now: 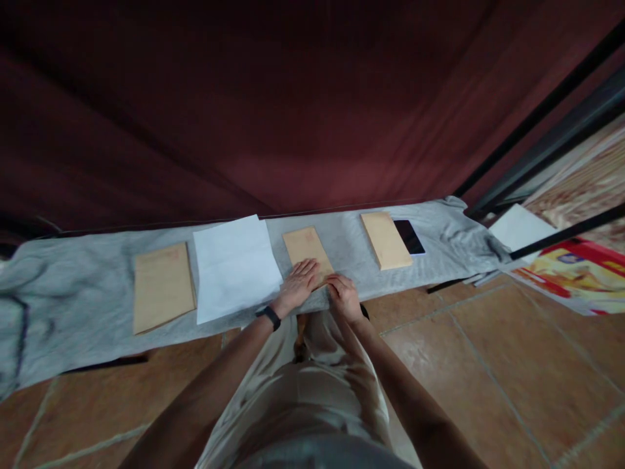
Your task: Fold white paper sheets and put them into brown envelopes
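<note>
A brown paper envelope [305, 246] lies in front of me on a long narrow surface covered with grey cloth. My left hand [299, 284] rests flat on its near part, fingers stretched out, with a dark band round the wrist. At the envelope's near right corner, my right hand [344, 296] has its fingers curled and pressed together on the edge. The fingertips partly hide that corner. Left of the envelope are white paper sheets [234, 270], slightly fanned. Farther left lie more brown envelopes [163, 286], apparently stacked.
To the right sits a thick stack of brown envelopes [387, 240], partly over a dark-screened phone [409, 236]. Grey cloth [459, 244] covers the narrow surface. A dark red curtain [293, 117] hangs behind it. A colourful box [581, 273] and dark metal bars [551, 130] stand at right.
</note>
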`<state>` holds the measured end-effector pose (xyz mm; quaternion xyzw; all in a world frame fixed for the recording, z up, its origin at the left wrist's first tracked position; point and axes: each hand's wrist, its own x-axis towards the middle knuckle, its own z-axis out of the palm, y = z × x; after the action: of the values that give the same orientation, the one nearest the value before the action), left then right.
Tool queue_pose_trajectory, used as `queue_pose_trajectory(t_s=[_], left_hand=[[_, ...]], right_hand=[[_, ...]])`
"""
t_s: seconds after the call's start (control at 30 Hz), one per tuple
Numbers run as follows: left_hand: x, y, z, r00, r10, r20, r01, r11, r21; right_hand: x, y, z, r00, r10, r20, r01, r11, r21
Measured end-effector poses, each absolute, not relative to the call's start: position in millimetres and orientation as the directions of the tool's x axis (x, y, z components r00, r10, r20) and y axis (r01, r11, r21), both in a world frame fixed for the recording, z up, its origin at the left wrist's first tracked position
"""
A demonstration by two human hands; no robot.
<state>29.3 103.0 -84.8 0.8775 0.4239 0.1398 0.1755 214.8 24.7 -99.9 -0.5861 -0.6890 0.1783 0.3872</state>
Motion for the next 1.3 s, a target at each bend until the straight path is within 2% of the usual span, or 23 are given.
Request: queue_pose_trajectory(t_s=[0.13, 0.27, 0.6, 0.73, 0.8, 0.9, 1.13, 1.3], left_hand=[[16, 79, -84, 0.619, 0.762, 0.191, 0.616, -0.622, 0.484], [13, 62, -84, 0.552, 0.790, 0.266, 0.613, -0.601, 0.513], [18, 54, -86, 0.480, 0.841, 0.251, 0.646, -0.532, 0.547], [22, 50, -86, 0.432, 0.865, 0.256, 0.669, -0.498, 0.552], [23, 48, -88, 0.443, 0.855, 0.269, 0.673, -0.516, 0.530], [21, 45, -89, 0.472, 0.835, 0.282, 0.697, -0.550, 0.460], [10, 35, -92, 0.577, 0.769, 0.274, 0.717, -0.638, 0.280], [0, 31, -91, 0.633, 0.737, 0.236, 0.708, -0.675, 0.207]], right_hand=[[217, 27, -97, -0.025, 0.949, 0.314, 0.665, 0.250, -0.704], [216, 31, -95, -0.015, 0.955, 0.296, 0.687, 0.225, -0.691], [211, 31, -90, 0.022, 0.951, 0.309, 0.745, 0.191, -0.639], [198, 18, -90, -0.112, 0.926, 0.362, 0.738, 0.321, -0.593], [190, 8, -92, -0.217, 0.907, 0.360, 0.724, 0.397, -0.564], [184, -5, -96, -0.276, 0.904, 0.327, 0.758, 0.414, -0.505], [205, -4, -91, -0.263, 0.922, 0.284, 0.844, 0.363, -0.395], [229, 5, -87, -0.246, 0.932, 0.267, 0.879, 0.330, -0.343]])
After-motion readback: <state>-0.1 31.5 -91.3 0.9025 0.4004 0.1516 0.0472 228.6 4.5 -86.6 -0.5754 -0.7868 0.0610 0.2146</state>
